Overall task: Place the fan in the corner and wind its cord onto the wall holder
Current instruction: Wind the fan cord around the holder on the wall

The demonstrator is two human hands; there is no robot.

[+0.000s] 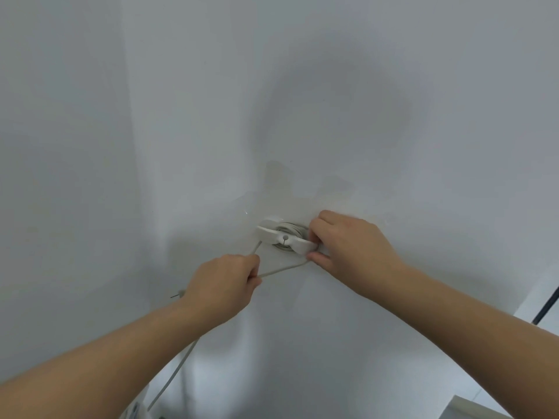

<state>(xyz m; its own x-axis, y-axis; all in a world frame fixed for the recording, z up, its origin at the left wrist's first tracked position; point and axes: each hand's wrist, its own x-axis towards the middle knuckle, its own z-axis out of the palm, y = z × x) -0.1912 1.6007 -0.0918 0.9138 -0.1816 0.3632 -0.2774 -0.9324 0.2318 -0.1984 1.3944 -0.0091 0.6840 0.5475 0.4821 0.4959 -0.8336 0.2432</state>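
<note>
A white wall holder [284, 237] is fixed to the white wall, with several turns of pale cord wound behind its flat bar. My right hand [348, 246] pinches the bar's right end. My left hand [225, 282] is closed around the cord [284, 268], which runs taut from the holder's right side into my fist. The cord's plug [178, 294] sticks out to the left of that hand. A further stretch of cord hangs down under my left forearm toward a white part of the fan [136, 411] at the bottom edge, mostly hidden.
The room corner [133, 146] runs vertically to the left of the holder. A dark rod [546, 309] leans at the far right edge. A pale ledge [472, 408] shows at the bottom right.
</note>
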